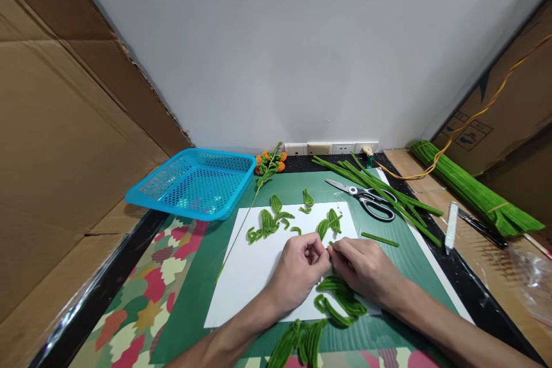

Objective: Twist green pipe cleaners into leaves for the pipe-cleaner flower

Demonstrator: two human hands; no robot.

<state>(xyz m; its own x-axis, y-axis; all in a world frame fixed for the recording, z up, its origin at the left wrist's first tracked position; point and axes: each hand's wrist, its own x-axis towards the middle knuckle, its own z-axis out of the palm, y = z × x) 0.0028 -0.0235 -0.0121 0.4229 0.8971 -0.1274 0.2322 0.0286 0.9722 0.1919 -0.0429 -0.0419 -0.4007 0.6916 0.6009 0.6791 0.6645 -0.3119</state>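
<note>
At the lower centre of the frame, the left hand (297, 270) and right hand (364, 267) meet fingertip to fingertip, each grip pinched shut on a green pipe cleaner piece (330, 249) over the white paper (245, 276); scissors (366, 198) lie above right on the bench

This is a makeshift craft workstation, a handicraft bench boxed in by cardboard walls (64, 144) against a plain white wall; just beyond the fingertips lie bent green pipe-cleaner leaves (269, 219) on a white sheet (250, 276) over a green cutting mat (388, 276); further off past the right fingers sit scissors (366, 198) and loose green stems (379, 187); well out to the right of them rests a bundled stock of pipe cleaners (470, 190); far beyond the left fingers stands a blue plastic basket (194, 184); wall sockets (330, 148) line the back edge.
</note>
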